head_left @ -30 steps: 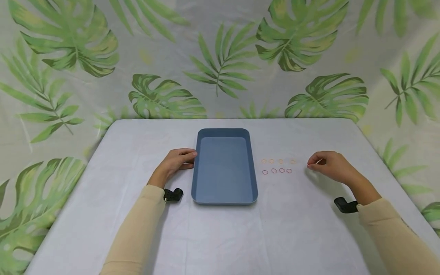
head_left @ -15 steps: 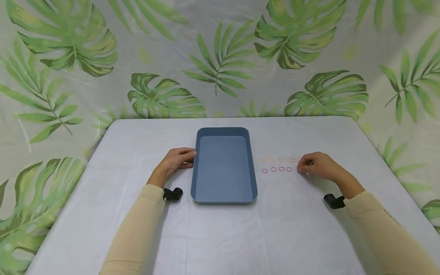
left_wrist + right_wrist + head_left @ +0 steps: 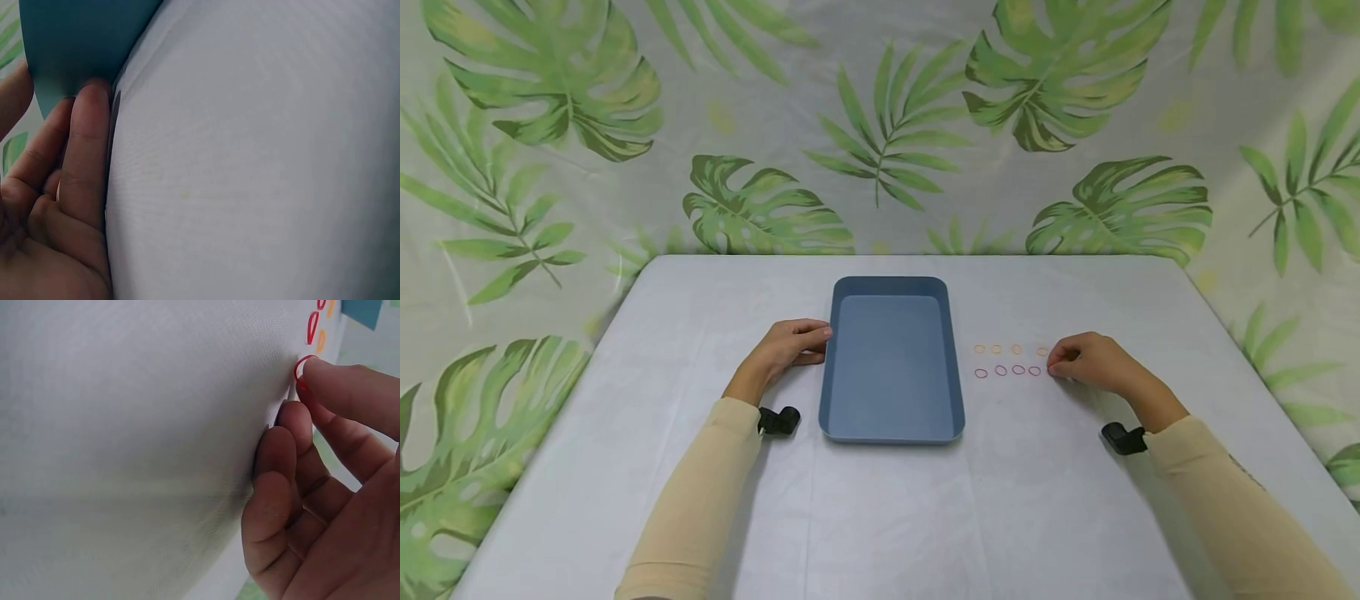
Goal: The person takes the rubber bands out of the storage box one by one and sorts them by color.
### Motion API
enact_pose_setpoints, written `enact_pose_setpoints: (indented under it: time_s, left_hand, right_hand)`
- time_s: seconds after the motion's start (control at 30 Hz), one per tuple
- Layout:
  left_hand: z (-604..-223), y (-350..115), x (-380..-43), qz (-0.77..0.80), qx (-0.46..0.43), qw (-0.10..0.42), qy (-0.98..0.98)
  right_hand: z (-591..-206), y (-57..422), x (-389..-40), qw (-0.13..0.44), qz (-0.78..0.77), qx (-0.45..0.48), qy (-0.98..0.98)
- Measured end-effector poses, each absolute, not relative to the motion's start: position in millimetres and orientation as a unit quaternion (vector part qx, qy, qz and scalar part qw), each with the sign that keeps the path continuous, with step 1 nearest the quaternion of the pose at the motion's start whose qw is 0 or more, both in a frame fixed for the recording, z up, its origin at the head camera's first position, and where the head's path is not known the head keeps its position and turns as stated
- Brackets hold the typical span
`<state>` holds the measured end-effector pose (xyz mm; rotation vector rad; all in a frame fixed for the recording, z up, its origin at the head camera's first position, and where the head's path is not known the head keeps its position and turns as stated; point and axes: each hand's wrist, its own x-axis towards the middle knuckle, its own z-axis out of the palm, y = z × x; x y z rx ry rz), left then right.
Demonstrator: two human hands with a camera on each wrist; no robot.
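Note:
A blue rectangular tray (image 3: 891, 367) lies on the table, and my left hand (image 3: 782, 343) rests against its left side. In the left wrist view, the nearly straight fingers (image 3: 87, 150) touch the tray's outer wall (image 3: 81, 44). Right of the tray, my right hand (image 3: 1097, 362) is low over the table at the end of two rows of small bands. Thumb and forefinger pinch a thin red rubber band (image 3: 296, 372), seen in the right wrist view. The far row has orange rubber bands (image 3: 996, 353); the near row has red rubber bands (image 3: 1018, 374).
A white cloth covers the table (image 3: 887, 517). Behind it hangs a leaf-patterned curtain (image 3: 917, 125), which also runs along both sides. A small black camera sits on each wrist, the left camera (image 3: 781, 421) close to the tray's lower left side.
My right hand has moved left with the red rubber band, up to the right end of the red row, and has barely moved in the last half second. The left hand stays by the tray.

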<state>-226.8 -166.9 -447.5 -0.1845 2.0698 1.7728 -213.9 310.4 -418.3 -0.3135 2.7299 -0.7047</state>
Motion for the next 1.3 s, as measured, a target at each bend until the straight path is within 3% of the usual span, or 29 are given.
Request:
enact_pose_setpoints:
  time_s: [0.8,1.3]
  left_hand:
    - [-446.2,-164.7,-229.2,0.638,-0.077,0.198,0.740]
    - [-446.6,-164.4,-230.1,0.641,-0.078,0.197,0.738]
  right_hand:
    - [-415.3,314.7,-211.9,0.157,-0.249,-0.115,0.949]
    - [-406.6,309.8,-205.3,0.128,-0.236,-0.141,0.953]
